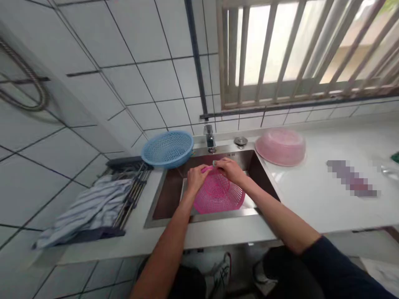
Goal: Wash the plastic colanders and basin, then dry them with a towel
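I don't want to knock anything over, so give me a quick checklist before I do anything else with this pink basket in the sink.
1. Grip on the pink basket: ok, left hand and right hand both hold its far rim.
2. Basket inside the sink: ok.
3. Water from the tap: cannot tell, the hands block the view below the spout.
4. Steadiness of the blue basket: not ok, tilted at the sink's back left corner.
5. Room around the pink bowl: ok, upside down on the counter, apart from the arms.
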`<state>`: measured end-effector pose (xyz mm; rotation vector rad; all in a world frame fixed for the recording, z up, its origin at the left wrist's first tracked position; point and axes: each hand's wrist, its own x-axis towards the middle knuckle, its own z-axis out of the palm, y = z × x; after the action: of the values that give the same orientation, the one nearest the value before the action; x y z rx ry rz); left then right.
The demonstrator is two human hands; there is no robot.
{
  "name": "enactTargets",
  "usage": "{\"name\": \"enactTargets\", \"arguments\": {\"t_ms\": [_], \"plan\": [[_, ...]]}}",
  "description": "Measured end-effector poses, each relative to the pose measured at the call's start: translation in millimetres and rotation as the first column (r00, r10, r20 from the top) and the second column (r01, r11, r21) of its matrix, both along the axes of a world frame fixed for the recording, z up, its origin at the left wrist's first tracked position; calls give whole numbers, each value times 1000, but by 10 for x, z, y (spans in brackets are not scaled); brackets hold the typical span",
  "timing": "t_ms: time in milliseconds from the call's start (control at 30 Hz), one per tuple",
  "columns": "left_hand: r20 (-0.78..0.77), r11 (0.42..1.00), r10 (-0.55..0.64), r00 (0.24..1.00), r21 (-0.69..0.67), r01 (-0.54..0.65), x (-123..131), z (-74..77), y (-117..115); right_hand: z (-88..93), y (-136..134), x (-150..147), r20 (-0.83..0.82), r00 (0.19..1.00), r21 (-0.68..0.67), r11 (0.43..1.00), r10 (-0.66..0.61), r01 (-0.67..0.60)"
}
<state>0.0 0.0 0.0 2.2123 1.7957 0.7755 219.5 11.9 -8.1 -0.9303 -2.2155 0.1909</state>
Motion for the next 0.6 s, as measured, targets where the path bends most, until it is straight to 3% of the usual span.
{"name": "enactTargets", "arguments": {"t_ms": [233, 433, 533, 600], "plan": [[0, 995, 81, 997, 59, -81, -132, -5, 44, -14, 40, 62, -84, 996, -51, 999, 13, -17], [39, 999, -20, 999, 52, 18, -58, -80, 52, -59, 18, -85, -44, 998, -5, 999, 53, -53], [123, 997, -10, 992, 80, 0, -66, -86, 56, -34, 19, -128, -80, 993, -6, 996, 85, -86], [237, 991, 35, 971, 120, -65, -97, -94, 81, 0, 29, -66, -162, 986, -15, 999, 41, -44]]}}
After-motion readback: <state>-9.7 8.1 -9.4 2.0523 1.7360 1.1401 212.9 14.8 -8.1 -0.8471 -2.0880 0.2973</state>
